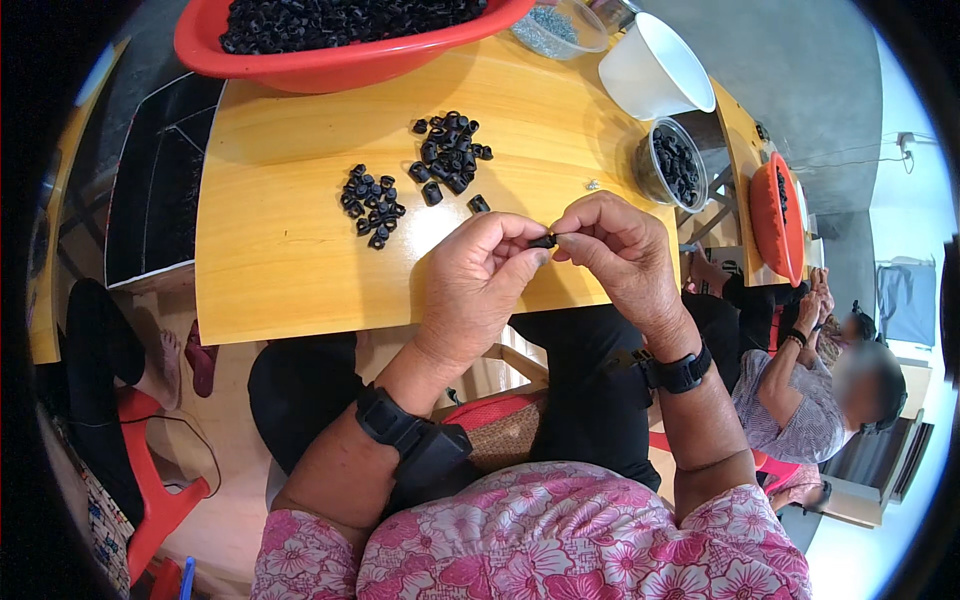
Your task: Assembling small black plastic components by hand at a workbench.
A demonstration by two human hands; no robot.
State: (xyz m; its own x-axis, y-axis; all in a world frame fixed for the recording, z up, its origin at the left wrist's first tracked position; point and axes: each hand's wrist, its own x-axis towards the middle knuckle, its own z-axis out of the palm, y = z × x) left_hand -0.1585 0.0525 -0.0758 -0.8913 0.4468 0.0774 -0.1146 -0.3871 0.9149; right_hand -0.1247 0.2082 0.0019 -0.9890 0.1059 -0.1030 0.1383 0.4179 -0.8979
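Above the table's near edge, my left hand (485,275) pinches a small black plastic part (543,241) between thumb and fingertips. My right hand (622,255) meets it from the other side, thumb and forefinger closed at the part's right end; whether a second tiny piece sits between them is too small to tell. Just beyond my left hand lies a loose black cylindrical part (479,204). Farther off is a pile of black cylindrical parts (452,150), and left of it a pile of smaller black parts (372,203).
A red basin (300,68) of black parts stands at the far left of the wooden table (290,260). To the right are a clear tub (645,170) of black parts, a white bowl (650,70) and a container of small metal pieces (545,30). Another person (800,400) sits at right.
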